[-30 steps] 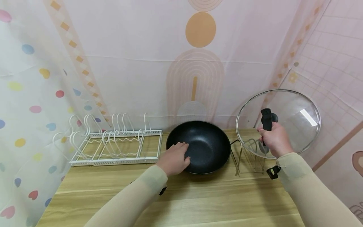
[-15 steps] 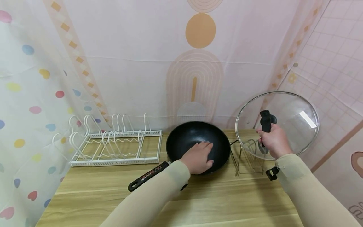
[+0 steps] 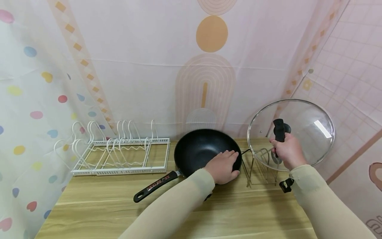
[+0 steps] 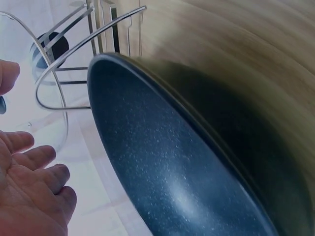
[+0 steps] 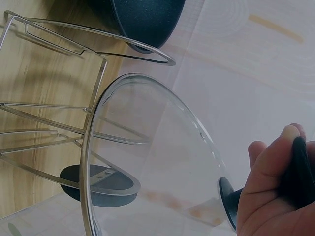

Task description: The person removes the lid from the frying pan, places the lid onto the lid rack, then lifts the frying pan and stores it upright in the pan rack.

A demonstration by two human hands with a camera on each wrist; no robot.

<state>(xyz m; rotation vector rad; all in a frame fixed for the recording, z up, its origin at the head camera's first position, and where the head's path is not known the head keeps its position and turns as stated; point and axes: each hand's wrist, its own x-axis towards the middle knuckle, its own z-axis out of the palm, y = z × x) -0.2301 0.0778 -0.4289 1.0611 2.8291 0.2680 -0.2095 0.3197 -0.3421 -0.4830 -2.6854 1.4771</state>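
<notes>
1. Left hand (image 3: 223,167), fingers loosely extended and holding nothing, hovers over the wok (image 3: 203,146), which seems steadied by its base on the surface (image 3: 238,212).
2. Right hand (image 3: 288,151) wraps its fingers round the handle (image 3: 279,131), probably the lid's (image 3: 307,129) surest hold, keeping it tilted up at the wire rack (image 3: 264,162).

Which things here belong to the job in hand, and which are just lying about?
Part of the job:
glass lid, gripped by right hand
wok, nearest left hand
wire stand, probably, near the lid

Lying about:
white rack, untouched
</notes>
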